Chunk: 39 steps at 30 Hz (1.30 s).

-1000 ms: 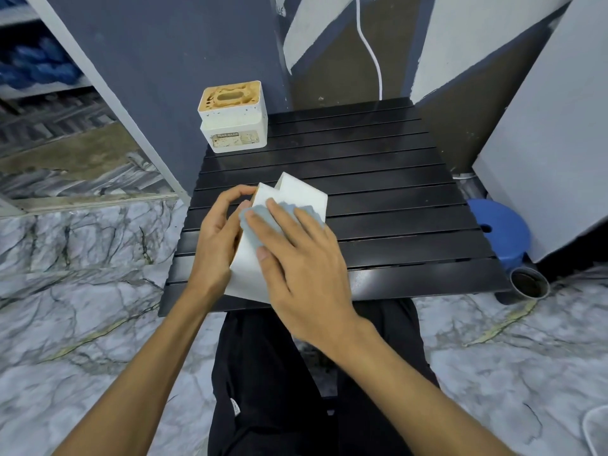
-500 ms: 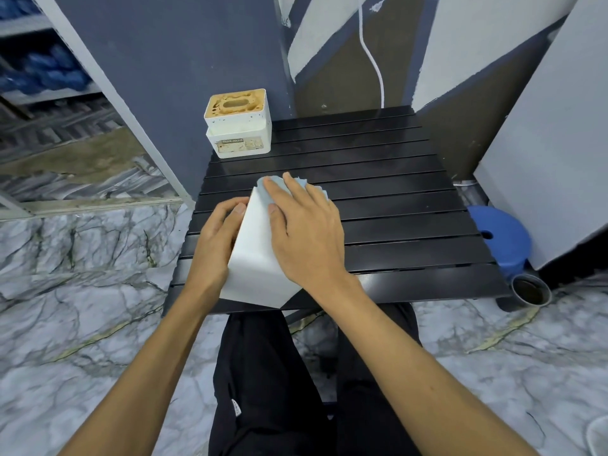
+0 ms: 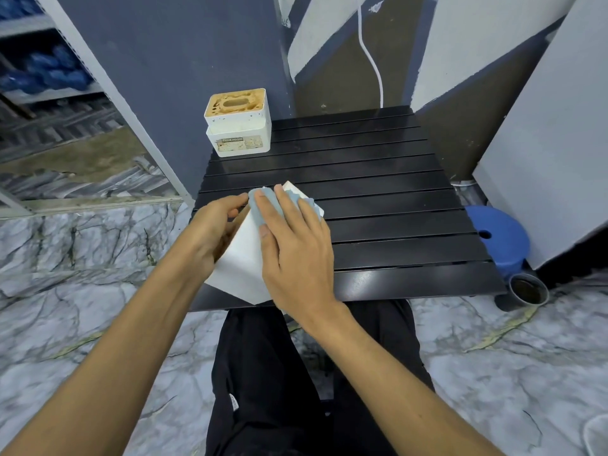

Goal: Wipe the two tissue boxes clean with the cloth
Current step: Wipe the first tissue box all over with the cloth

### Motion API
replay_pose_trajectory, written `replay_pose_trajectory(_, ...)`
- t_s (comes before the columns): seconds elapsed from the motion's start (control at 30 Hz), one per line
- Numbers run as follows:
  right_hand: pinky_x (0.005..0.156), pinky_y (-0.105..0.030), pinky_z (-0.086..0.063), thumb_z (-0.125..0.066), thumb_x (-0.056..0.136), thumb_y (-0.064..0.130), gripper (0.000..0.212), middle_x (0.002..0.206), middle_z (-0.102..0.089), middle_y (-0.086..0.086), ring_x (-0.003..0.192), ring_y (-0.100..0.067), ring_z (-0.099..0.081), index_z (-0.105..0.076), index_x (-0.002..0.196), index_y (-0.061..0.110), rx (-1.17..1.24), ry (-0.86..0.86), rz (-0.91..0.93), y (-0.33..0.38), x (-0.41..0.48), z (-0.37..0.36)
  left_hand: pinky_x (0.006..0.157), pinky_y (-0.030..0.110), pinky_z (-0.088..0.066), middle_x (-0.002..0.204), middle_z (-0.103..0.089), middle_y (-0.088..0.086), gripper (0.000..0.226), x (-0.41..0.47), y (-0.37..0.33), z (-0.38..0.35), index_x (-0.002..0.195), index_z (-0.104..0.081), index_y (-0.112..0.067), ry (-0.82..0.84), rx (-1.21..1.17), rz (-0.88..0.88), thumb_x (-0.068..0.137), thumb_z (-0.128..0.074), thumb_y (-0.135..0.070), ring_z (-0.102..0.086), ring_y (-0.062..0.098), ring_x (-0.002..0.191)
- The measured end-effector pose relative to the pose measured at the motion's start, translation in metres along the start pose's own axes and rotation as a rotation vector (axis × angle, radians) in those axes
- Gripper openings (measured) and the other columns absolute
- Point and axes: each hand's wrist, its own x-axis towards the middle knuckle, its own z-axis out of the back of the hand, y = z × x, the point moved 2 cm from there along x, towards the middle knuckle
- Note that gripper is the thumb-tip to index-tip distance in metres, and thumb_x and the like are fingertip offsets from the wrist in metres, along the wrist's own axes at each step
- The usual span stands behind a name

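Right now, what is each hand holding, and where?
Left hand grips the white tissue box by its left side; right hand presses the cloth flat against it.

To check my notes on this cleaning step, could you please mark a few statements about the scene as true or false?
1. The right hand presses the cloth onto the white tissue box with straight fingers. True.
2. The left hand lies idle on the table. False: it holds the left side of the white tissue box.
3. The second tissue box, with a wooden top, stands at the table's far left corner, apart from both hands. True.
4. The blue stool stands on the table. False: it stands on the floor to the right of the table.
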Motion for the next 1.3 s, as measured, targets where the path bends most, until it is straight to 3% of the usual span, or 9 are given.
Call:
replay_pose_trajectory(0.13,0.111,-0.05,-0.031,-0.036,0.102,0.025,0.045,0.153,-0.041,-0.004,0.14,-0.027,-0.036,-0.045,0.145,0.022,0.01,-0.029,0.073,0.004,-0.009,-0.003,0.061,0.029,-0.05,0.071,-0.073,0.005,0.029,-0.004,0.004,-0.001,0.072,-0.069,-0.017,-0.087,0.019,-0.1,0.089,-0.065,-0.04,-0.066,0.021,0.058)
replay_pose_trajectory(0.33,0.11,-0.052,-0.03,-0.046,0.1,0.019,0.046,0.153,-0.04,-0.007,0.142,-0.028,-0.031,-0.044,0.145,0.021,0.012,-0.099,0.138,0.003,-0.011,-0.003,0.051,0.026,-0.049,0.078,-0.071,0.0,0.029,-0.003,0.016,0.006,0.104,-0.067,-0.008,-0.135,-0.057,-0.305,0.09,-0.065,-0.033,-0.067,0.016,0.066)
replay_pose_trajectory(0.43,0.112,-0.051,-0.028,-0.048,0.099,0.02,0.046,0.154,-0.039,-0.007,0.143,-0.028,-0.03,-0.045,0.145,0.021,-0.009,-0.138,0.113,-0.002,-0.006,-0.001,0.059,0.027,-0.051,0.084,-0.07,-0.005,0.023,-0.002,0.025,0.007,0.108,-0.065,-0.015,-0.17,-0.117,-0.359,0.094,-0.063,-0.033,-0.066,0.011,0.072)
replay_pose_trajectory(0.6,0.113,-0.049,-0.027,-0.045,0.101,0.022,0.042,0.154,-0.04,-0.007,0.142,-0.03,-0.032,-0.05,0.143,0.02,-0.027,-0.195,0.106,-0.014,-0.002,0.009,0.064,0.026,-0.049,0.097,-0.069,-0.002,0.032,-0.004,0.037,0.005,0.109,-0.065,-0.023,-0.106,-0.18,-0.477,0.083,-0.064,-0.041,-0.062,0.01,0.075)
replay_pose_trajectory(0.8,0.112,-0.049,-0.029,-0.039,0.102,0.024,0.039,0.147,-0.048,-0.006,0.136,-0.031,-0.043,-0.057,0.136,0.016,0.19,-0.224,0.08,-0.035,-0.014,0.028,0.062,0.023,-0.051,0.098,-0.07,-0.001,0.04,0.0,0.056,0.001,0.128,-0.053,-0.007,0.008,-0.187,-0.649,0.089,-0.054,-0.017,-0.063,0.01,0.07)
replay_pose_trajectory(0.9,0.109,-0.051,-0.032,-0.042,0.099,0.02,0.038,0.144,-0.051,-0.009,0.132,-0.033,-0.046,-0.058,0.133,0.013,0.277,-0.212,0.103,-0.041,-0.025,0.035,0.06,0.023,-0.049,0.107,-0.066,0.006,0.039,0.002,0.062,-0.003,0.128,-0.051,-0.006,0.033,-0.18,-0.669,0.09,-0.053,-0.015,-0.061,0.01,0.07)
replay_pose_trajectory(1.03,0.109,-0.053,-0.034,-0.043,0.099,0.019,0.037,0.142,-0.053,-0.01,0.131,-0.034,-0.046,-0.06,0.131,0.009,0.323,-0.178,0.122,-0.043,-0.038,0.038,0.068,0.023,-0.05,0.118,-0.062,0.019,0.047,0.004,0.064,-0.006,0.127,-0.055,-0.017,-0.013,-0.109,-0.648,0.087,-0.059,-0.04,-0.06,0.014,0.082)
replay_pose_trajectory(1.17,0.109,-0.052,-0.033,-0.042,0.099,0.02,0.037,0.143,-0.052,-0.009,0.132,-0.035,-0.046,-0.058,0.131,0.012,0.325,-0.15,0.125,-0.041,-0.051,0.032,0.078,0.019,-0.05,0.119,-0.067,-0.009,0.032,0.007,0.062,-0.009,0.131,-0.057,-0.023,-0.066,-0.017,-0.622,0.102,-0.05,-0.034,-0.063,0.007,0.096)
replay_pose_trajectory(1.3,0.112,-0.048,-0.032,-0.043,0.099,0.02,0.036,0.144,-0.051,-0.008,0.133,-0.034,-0.044,-0.056,0.133,0.015,0.305,-0.137,0.109,-0.038,-0.056,0.028,0.08,0.014,-0.048,0.121,-0.067,-0.005,0.03,0.01,0.062,-0.009,0.133,-0.058,-0.023,-0.068,-0.006,-0.631,0.105,-0.045,-0.025,-0.062,0.006,0.1)
